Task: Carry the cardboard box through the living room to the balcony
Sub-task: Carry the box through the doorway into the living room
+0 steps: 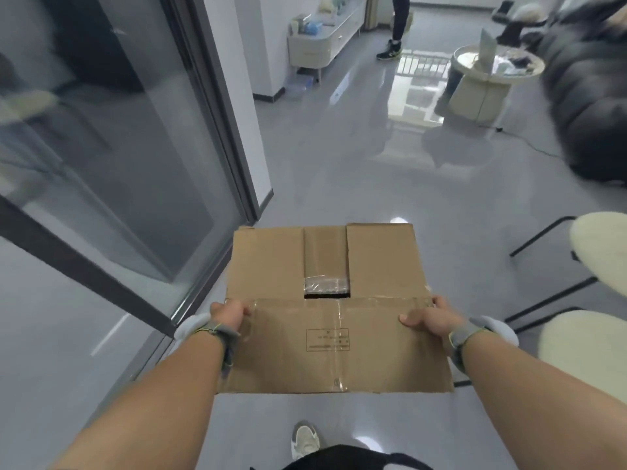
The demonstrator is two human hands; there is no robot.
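Note:
A brown cardboard box [325, 351] with taped flaps and a gap in its top is held level in front of me, above the grey floor. My left hand [226, 314] grips its left edge with the fingers curled under. On the opposite edge my right hand [428, 318] grips the same way, thumb on top. Both wrists wear grey straps. My shoe [304, 439] shows below the box.
A glass sliding door [112, 157] with a dark frame runs along the left. Cream-cushioned chairs [590, 337] stand close on the right. Farther ahead are a round cream table [488, 79], a dark sofa [590, 106], a low cabinet [322, 39] and a person's legs [395, 32].

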